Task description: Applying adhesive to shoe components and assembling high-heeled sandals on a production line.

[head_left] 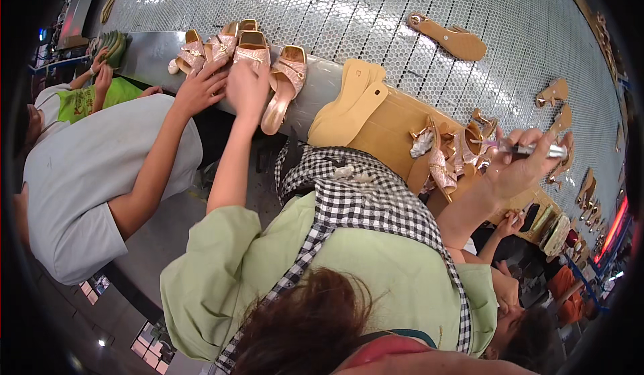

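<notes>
Sandal row: pink-and-gold sandals [288, 90] stand close together at the left part of the metal ledge [315, 73], the rightmost reaching to its near edge.
Left hand: the wearer's left hand [247, 93] is at the sandal next to that rightmost one, fingers bent over its upper; whether they grip or merely rest, I cannot tell (the back of the hand hides them).
Neighbour's hand: a co-worker's hand [201, 88] lies over the same row, fingers apart, just beside the wearer's.
Right hand: the wearer's right hand [520, 167] is closed round a silver pen-like tool [535, 151], tip toward the jumbled sandals [441, 170]; contact is unclear.
Insole stack: beige insoles [345, 110] overlap at the left end of the tan board [386, 137], by its near edge.
Belt: a lone sandal [448, 37] lies on the honeycomb belt [302, 6], past the board's far edge, tan sole showing.
Done, it seems: uppers and soles joined, gold trim on.
Left, by my judgement: fitting the loose insoles, plus the tool's work on the jumbled pairs; how many are finished cannot be read.
</notes>
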### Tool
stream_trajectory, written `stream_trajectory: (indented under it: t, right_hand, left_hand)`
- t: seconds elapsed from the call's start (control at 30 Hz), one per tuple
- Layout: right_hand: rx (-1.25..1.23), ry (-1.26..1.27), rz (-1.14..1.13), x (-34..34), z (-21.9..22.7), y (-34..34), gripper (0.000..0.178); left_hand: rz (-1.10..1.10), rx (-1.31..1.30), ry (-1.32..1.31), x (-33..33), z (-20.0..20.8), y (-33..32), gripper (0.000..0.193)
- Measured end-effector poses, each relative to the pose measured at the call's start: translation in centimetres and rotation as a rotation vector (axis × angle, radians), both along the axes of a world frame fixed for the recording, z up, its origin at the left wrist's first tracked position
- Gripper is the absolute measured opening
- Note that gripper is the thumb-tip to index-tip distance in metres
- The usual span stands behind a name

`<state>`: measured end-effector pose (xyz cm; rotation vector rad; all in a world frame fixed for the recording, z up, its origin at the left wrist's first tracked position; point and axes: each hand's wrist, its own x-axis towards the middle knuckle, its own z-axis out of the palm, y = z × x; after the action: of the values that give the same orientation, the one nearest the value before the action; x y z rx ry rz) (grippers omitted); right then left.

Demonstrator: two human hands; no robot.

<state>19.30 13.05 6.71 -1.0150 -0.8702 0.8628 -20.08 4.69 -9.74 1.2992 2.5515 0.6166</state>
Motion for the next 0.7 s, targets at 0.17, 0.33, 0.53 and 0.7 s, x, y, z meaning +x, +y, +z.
stream_trajectory:
  t: [0.17, 0.33, 0.53, 0.7]
  right_hand:
    - [0.065, 0.059, 0.229, -4.1, 1.6, -5.8, 0.041]
    - [0.073, 0.042, 0.372, -3.2, 1.0, -3.6, 0.044]
    - [0.085, 0.086, 0.364, -1.0, 1.3, -1.6, 0.042]
    - [0.127, 0.028, 0.273, 0.9, 3.5, -2.2, 0.044]
  left_hand:
    - [0.100, -0.210, -0.083, -4.4, -6.6, -11.7, 0.064]
    - [0.243, -0.212, -0.309, -3.9, -4.5, -7.5, 0.070]
    - [-0.053, 0.005, -2.032, 0.3, 4.4, -6.9, 0.051]
    - [-0.218, -0.031, -1.842, 10.0, 11.1, -6.6, 0.042]
